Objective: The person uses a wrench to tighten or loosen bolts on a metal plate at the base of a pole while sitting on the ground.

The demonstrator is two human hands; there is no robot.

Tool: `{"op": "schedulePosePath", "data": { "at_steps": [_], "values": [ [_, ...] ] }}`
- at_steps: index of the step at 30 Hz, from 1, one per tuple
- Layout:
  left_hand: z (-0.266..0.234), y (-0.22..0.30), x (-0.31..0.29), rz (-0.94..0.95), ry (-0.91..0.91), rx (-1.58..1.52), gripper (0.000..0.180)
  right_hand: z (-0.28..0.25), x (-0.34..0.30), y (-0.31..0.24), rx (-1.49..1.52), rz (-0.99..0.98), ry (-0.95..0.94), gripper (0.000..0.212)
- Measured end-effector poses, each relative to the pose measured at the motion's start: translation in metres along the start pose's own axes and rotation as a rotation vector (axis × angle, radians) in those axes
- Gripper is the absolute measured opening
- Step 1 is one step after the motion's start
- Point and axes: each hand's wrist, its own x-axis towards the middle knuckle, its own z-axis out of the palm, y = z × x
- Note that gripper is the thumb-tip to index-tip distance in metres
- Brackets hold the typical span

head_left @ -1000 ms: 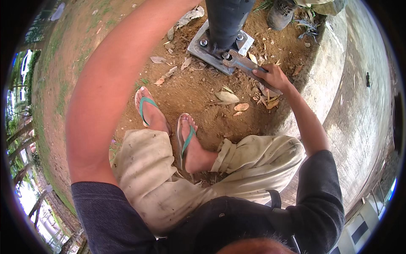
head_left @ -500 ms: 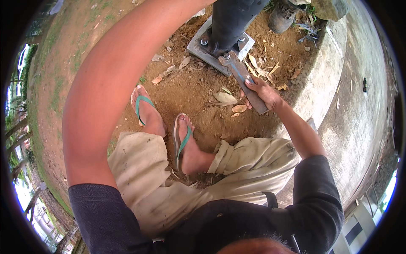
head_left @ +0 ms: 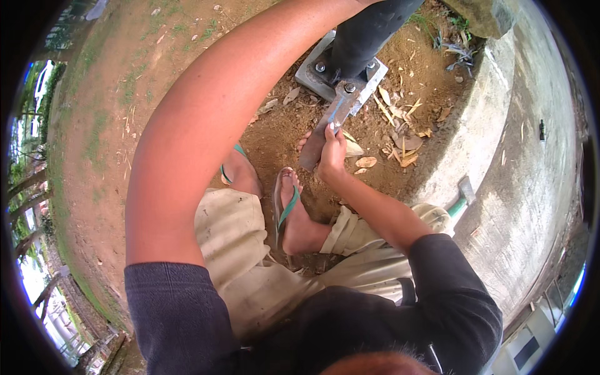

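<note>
My right hand (head_left: 332, 152) is closed around the lower part of a flat, rusty steel wrench (head_left: 333, 120). Its upper end sits at the front bolt nut (head_left: 350, 88) of a square steel base plate (head_left: 306, 75). A thick black post (head_left: 369, 44) rises from that plate, with more nuts at its corners. My left arm (head_left: 206, 119) reaches up to the post at the top edge. Only a sliver of my left hand (head_left: 369, 2) shows there against the post, its fingers hidden.
A concrete curb (head_left: 465, 122) runs along the right, beside paving. On it, next to my knee, lies a hammer-like tool with a green handle (head_left: 458, 207). A large stone (head_left: 484, 15) sits at the far right. Dry leaves (head_left: 365, 162) lie on the soil near my sandaled feet (head_left: 290, 200).
My right hand has swung the wrench's free end leftward and toward me around the bolt. The view has shifted; the boot at the far side is gone and the green-handled tool shows.
</note>
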Motion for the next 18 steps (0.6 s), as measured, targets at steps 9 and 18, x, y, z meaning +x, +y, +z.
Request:
{"op": "schedulePosePath", "data": {
  "at_steps": [9, 18],
  "values": [
    [-0.007, 0.024, 0.007, -0.002, 0.074, 0.013, 0.084, -0.011, -0.034, -0.002, -0.012, 0.102, 0.062, 0.022],
    [-0.024, 0.017, 0.004, -0.096, 0.034, 0.02, 0.085, -0.087, -0.037, -0.115, -0.934, 0.19, 0.003, 0.033]
  ]
}}
